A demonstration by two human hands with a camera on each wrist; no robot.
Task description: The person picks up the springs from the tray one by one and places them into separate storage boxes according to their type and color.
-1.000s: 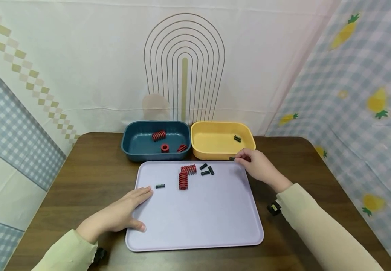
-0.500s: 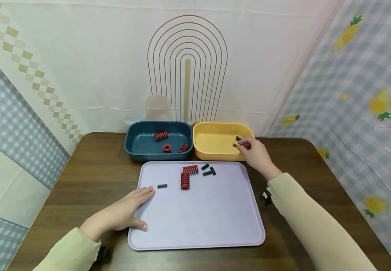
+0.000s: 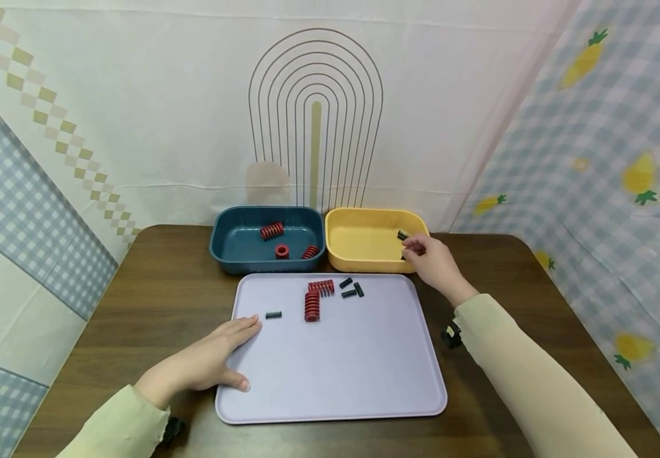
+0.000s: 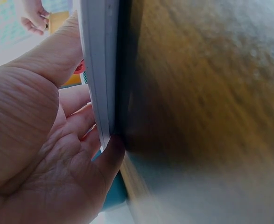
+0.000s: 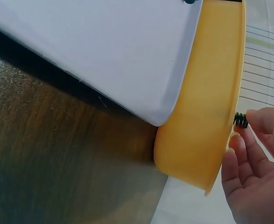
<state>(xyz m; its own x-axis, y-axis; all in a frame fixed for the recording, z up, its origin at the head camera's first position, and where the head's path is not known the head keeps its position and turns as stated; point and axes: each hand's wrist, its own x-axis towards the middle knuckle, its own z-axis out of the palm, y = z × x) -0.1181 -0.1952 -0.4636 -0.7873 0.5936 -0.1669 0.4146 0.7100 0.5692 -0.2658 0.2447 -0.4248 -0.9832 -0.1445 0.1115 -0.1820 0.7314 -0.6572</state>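
Note:
My right hand (image 3: pixel 437 266) is at the right side of the yellow bin (image 3: pixel 364 264). Thumb and finger pinch a small dark green spring (image 5: pixel 241 120), seen just over the bin's rim in the right wrist view. Another dark spring (image 3: pixel 402 235) lies inside that bin. My left hand (image 3: pixel 206 361) rests on the left edge of the lilac tray (image 3: pixel 336 375), fingers extended and thumb spread. Just beyond its fingertips lies a small dark spring (image 3: pixel 273 315). Two thick red springs (image 3: pixel 311 306) and three small dark springs (image 3: pixel 350 294) lie toward the tray's far edge.
A dark blue bin (image 3: pixel 250 266) with three red springs (image 3: pixel 271 230) stands left of the yellow one, both behind the tray. The brown wooden table (image 3: pixel 152 280) reaches back to a printed cloth (image 3: pixel 192 114); another cloth hangs on the right.
My right hand has moved from the bin's front right corner, up and over its right side, with the dark spring. The left hand has stayed on the tray. The head view has shifted slightly.

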